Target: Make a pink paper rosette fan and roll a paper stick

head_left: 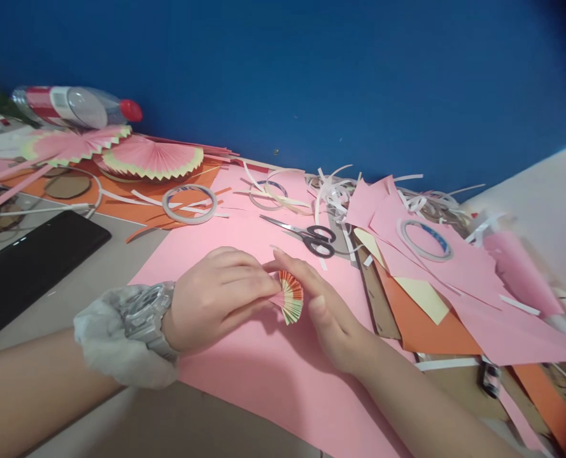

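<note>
My left hand (223, 286), with a watch and a pale scrunchie at the wrist, pinches the pink end of a small pleated paper fan (292, 298). The fan's spread folds are orange at the top and pale yellow-green below. Close along its right side my right hand (328, 305) is held with fingers stretched out and thumb raised. Its fingertips reach behind the fan near the left fingers; whether they touch it I cannot tell. Under both hands lies a large pink paper sheet (263, 381). Black-handled scissors (306, 235) rest on the sheet just beyond them.
Rolls of tape (190, 219) lie left and right. Larger pleated fans (153, 158) and a plastic bottle (77, 107) are at the back left, and a black phone (39, 267) nearer. Paper scraps, white strips (337, 194) and cardboard (381, 305) crowd the right, against a blue wall (283, 76).
</note>
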`<state>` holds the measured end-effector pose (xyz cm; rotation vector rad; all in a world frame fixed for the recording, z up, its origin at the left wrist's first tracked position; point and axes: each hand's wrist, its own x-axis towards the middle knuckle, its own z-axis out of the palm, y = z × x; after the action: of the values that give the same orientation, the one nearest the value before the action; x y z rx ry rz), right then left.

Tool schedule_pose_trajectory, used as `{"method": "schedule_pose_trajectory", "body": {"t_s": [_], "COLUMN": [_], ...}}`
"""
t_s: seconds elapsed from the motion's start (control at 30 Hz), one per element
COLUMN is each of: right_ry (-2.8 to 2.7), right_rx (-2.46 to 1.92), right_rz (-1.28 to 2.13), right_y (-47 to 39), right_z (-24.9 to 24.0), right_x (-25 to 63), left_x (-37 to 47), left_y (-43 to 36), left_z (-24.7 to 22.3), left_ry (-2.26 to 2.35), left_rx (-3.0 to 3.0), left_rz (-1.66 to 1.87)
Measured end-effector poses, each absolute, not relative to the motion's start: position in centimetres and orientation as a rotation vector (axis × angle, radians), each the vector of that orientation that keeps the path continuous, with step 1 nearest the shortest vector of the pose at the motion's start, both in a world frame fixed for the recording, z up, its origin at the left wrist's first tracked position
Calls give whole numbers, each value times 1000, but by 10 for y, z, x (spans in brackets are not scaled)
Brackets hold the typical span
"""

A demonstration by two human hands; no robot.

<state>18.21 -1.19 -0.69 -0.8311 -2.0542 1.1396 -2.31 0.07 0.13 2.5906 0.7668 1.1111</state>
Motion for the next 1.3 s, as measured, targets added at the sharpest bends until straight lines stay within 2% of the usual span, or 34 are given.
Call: {"method": "schedule_pose_trajectory", "body": {"t_s": [0.5, 0.87, 1.3], "right_ry": [-1828, -1954, -1953], "right_rx": [-948, -933, -876], "right_rz": [1524, 1411, 1464], "right_y": [-10, -10, -9], "right_z": [2, 0, 2], "right_x": [181, 183, 176], "left_x": [-24, -24, -24], "left_y": [1, 1, 0], "left_z": [1, 5, 6], "left_ry": [637, 841, 855], "left_rx": [2690, 2517, 2534], "left_rz": [1018, 1039, 1051]}}
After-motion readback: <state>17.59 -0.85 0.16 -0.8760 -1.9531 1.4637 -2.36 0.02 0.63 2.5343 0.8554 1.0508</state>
